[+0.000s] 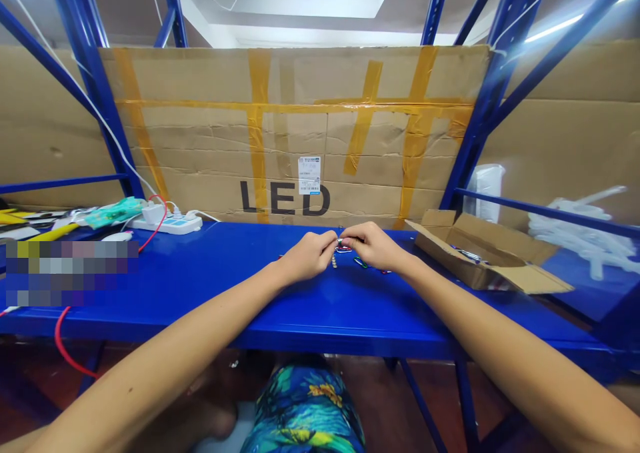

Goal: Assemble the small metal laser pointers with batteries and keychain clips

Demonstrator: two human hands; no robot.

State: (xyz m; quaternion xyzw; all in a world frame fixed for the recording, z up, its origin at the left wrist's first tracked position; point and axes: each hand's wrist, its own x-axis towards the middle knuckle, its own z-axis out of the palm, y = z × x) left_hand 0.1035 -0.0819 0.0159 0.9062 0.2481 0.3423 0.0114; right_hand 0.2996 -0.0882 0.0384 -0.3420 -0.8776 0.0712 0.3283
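Note:
My left hand (316, 253) and my right hand (373, 245) meet above the blue table, fingertips pinched together. Between them is a small metallic piece (340, 242), too small to name, which both hands seem to grip. A short strip of little pale metal bits (335, 261) shows just under my left fingers. Close below my right hand lies a green, carabiner-like clip (360, 262), with a small red item (385, 272) partly seen beside it. Something red and silver (343, 248) sits right behind the fingertips, mostly covered by them.
An open cardboard box (475, 250) with shiny slim items stands at the right. A white power strip (167, 221), a red cable (63, 333) and mixed tools and packets (60, 230) occupy the left. A large LED carton (285, 140) walls off the back between blue posts.

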